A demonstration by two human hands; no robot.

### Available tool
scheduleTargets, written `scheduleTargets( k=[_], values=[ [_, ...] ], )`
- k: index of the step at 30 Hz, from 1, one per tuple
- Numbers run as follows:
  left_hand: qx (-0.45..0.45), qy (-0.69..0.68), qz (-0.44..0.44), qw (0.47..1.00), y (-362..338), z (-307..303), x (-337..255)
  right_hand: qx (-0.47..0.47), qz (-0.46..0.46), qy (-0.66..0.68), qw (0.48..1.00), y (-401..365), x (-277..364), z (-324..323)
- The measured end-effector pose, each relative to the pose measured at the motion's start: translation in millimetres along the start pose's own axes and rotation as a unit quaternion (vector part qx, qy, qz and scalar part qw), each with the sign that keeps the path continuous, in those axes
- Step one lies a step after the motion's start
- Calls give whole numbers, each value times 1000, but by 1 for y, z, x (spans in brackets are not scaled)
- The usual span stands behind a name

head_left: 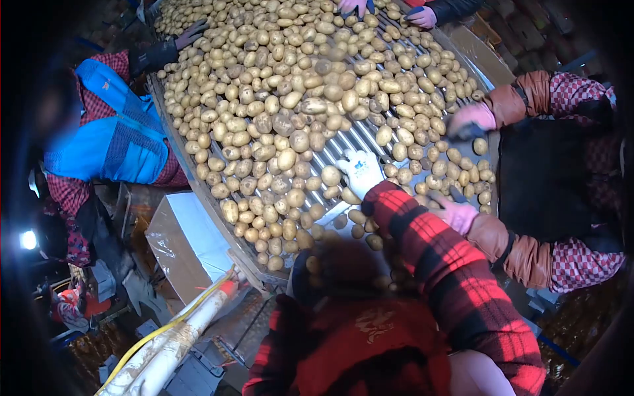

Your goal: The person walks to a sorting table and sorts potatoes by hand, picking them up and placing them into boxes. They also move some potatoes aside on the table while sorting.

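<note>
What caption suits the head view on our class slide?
A white-gloved right hand reaches in among potatoes on a roller conveyor.

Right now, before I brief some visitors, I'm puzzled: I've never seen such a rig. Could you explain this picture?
There is no robot here: a person is at work, seen from a camera worn on their own head, looking forward and down. Their white-gloved right hand reaches out from a red plaid sleeve over parallel metal bars, with a potato by its fingers. The palm is hidden, so I can't tell whether it grips anything; the left hand can't be made out. Loose potatoes cover much of the surface. The pink gloves at the picture's right and the blue vest at its left belong to co-workers.
</note>
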State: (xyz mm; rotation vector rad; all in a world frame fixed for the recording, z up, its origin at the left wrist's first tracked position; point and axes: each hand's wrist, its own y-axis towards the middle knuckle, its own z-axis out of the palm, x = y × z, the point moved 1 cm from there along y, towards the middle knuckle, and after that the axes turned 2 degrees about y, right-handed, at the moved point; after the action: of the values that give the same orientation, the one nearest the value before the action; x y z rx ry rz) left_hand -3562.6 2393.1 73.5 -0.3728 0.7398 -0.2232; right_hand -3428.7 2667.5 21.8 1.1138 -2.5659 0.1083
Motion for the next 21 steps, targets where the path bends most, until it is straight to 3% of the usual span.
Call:
scheduleTargets(
  k=[1, 2, 4, 5, 6, 7, 9, 10, 12, 13, 14, 15, 16, 18, 21],
  values=[
    [-13, 273, 111, 955, -6, 7, -10, -17, 5, 8, 1000, -10, -1, 1],
    [-23, 523, 213, 825, -10, 17, -22, -35, 11, 15, 999, -19, 1, -3],
    [-73, 403, 181, 894, -7, 47, -33, -145, 44, 118, 981, -61, 39, -42],
    [-93, 423, 214, 876, -7, 41, -25, -190, 43, 123, 973, -74, 55, -43],
    [-115, 444, 245, 854, -7, 36, -16, -99, 13, 148, 984, -94, 67, -53],
    [-129, 539, 324, 767, -3, -1, 17, -37, -6, 285, 958, -113, 82, -49],
    [-127, 532, 319, 774, -7, -13, 27, 17, -67, 365, 929, -129, 99, -45],
    [-112, 427, 235, 866, -11, 3, 11, 51, -66, 355, 931, -121, 112, -64],
    [-119, 277, 153, 941, -17, -17, 35, -64, -42, 255, 964, -106, 114, -50],
    [-142, 244, 158, 946, -20, -68, 87, -122, -27, 203, 971, -97, 113, -39],
    [-139, 163, 127, 969, -26, -80, 93, -54, -50, 160, 984, -83, 109, -23],
    [-142, 78, 96, 982, -32, -93, 99, -46, -84, 115, 989, -79, 109, -5],
    [-116, -59, 27, 991, -43, -76, 72, -38, -119, 70, 990, -80, 110, 9],
    [-72, -188, -31, 979, -60, -62, 45, -52, -95, 89, 990, -99, 119, 6],
    [-64, -140, -21, 988, -84, -65, 49, -18, -78, 59, 995, -152, 104, 7]
  ],
)
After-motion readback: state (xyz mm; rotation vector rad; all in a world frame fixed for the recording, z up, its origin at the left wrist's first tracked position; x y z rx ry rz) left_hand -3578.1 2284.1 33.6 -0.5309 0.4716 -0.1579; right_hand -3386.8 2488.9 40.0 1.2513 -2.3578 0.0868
